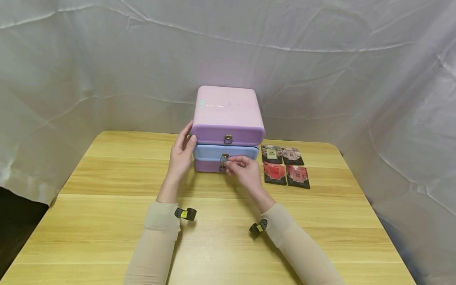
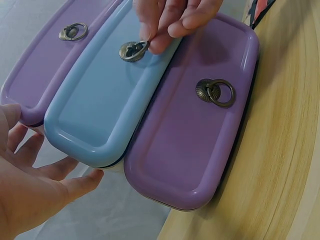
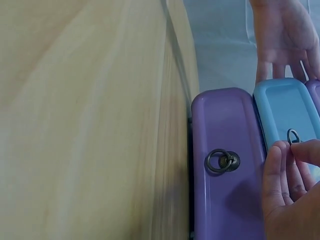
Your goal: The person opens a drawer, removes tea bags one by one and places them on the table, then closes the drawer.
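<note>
A small three-tier drawer cabinet (image 1: 228, 109) with a pink top stands at the back of the table. Its upper front (image 1: 210, 134) and lower front (image 2: 172, 145) are purple, and the middle drawer (image 2: 95, 100) is light blue. Each front carries a brass ring pull. Thumb and fingertips of my right hand (image 1: 245, 171) pinch the ring pull (image 2: 141, 52) of the blue drawer, the ring lifted outward. My left hand (image 1: 181, 156) rests against the cabinet's left side, fingers spread and mostly straight along it. In the head view the blue front sticks out slightly past the lower purple one.
Several small dark packets with red and pale labels, among them a red-labelled packet (image 1: 274, 173), lie in two rows right of the cabinet. The wood-grain table (image 1: 221, 237) spreads out in front. A pale cloth curtain (image 1: 142, 71) hangs behind and at the sides.
</note>
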`<state>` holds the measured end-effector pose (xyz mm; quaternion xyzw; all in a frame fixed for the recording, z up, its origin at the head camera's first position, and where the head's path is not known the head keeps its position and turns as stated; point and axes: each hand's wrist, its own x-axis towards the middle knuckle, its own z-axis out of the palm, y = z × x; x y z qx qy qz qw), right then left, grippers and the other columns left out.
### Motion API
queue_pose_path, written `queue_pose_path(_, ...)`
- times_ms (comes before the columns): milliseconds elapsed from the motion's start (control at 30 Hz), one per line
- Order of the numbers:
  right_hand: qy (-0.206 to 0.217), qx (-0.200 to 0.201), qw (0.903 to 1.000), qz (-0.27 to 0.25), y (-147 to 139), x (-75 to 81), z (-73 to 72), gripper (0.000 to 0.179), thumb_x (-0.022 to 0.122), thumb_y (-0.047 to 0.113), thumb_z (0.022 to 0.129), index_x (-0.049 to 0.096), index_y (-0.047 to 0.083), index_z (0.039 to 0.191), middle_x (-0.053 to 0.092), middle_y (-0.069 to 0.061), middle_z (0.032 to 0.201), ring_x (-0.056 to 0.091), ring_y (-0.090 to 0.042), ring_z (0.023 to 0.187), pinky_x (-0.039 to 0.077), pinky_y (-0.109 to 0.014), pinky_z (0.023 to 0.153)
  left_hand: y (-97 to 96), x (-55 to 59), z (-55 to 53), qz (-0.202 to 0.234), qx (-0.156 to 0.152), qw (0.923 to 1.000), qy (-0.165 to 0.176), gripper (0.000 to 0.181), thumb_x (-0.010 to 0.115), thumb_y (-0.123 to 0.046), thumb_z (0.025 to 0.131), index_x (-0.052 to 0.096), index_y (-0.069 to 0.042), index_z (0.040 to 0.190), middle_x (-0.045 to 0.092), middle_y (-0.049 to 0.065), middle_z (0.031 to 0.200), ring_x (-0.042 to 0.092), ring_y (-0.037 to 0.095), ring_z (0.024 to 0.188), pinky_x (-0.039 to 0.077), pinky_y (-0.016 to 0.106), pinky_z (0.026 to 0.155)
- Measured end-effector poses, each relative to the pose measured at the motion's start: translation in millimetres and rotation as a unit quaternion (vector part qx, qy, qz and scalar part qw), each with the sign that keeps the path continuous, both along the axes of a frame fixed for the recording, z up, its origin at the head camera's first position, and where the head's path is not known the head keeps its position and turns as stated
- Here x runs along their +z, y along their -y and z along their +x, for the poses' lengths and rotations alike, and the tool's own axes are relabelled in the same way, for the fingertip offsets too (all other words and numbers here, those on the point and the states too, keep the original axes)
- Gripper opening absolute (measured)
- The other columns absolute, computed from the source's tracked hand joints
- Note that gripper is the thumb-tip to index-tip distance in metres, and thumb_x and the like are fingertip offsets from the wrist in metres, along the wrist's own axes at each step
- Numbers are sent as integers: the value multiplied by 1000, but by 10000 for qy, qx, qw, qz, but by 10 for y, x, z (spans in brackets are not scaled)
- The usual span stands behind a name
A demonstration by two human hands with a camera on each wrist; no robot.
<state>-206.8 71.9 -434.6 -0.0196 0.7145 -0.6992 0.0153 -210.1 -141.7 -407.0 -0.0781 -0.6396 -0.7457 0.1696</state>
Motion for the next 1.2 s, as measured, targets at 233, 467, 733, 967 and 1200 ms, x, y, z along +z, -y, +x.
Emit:
queue_pose_path(233, 13, -73, 10000, -28, 14, 1, -65, 14, 73, -3, 91, 73, -9, 104, 77, -20, 91, 73, -19, 73, 66, -31, 71, 1, -4, 1, -19, -59, 10000, 4, 50, 52, -10, 109, 43, -9, 158, 40, 6, 165, 41, 25, 150, 37, 34, 123)
queue_pose_path(467, -31, -94, 9999, 79, 22, 16, -64, 15, 74, -2, 91, 74, -8, 104, 77, -19, 91, 74, -21, 75, 66, -33, 73, 1, 7, 10, -44, -26, 10000, 28, 50, 52, -10, 109, 43, -10, 158, 40, 6, 165, 41, 25, 149, 37, 32, 123)
queue_pose_path(733, -9, -50, 9998, 182, 0, 6, -32, 19, 75, 5, 94, 75, -6, 109, 77, -21, 98, 74, -21, 76, 66, -34, 75, 1, 9, 13, -63, -59, 10000, -2, 50, 51, -9, 109, 43, -9, 158, 40, 7, 165, 40, 26, 150, 36, 33, 123)
queue_pose_path(967, 168, -19, 9998, 90, -12, 33, -2, 24, 75, 10, 95, 75, -5, 113, 78, -20, 101, 75, -19, 77, 66, -35, 77, 3, 4, 11, -102, -3, 9999, 5, 50, 52, -10, 109, 44, -10, 158, 40, 7, 164, 41, 26, 150, 36, 33, 123)
queue_pose_path(1200, 274, 5, 9996, 3, -27, 41, 14, 25, 75, 11, 95, 74, -5, 115, 77, -24, 105, 77, -29, 84, 66, -38, 79, 6, 8, 19, -119, 24, 9999, 35, 50, 52, -11, 109, 44, -11, 158, 40, 6, 164, 40, 27, 150, 36, 33, 124)
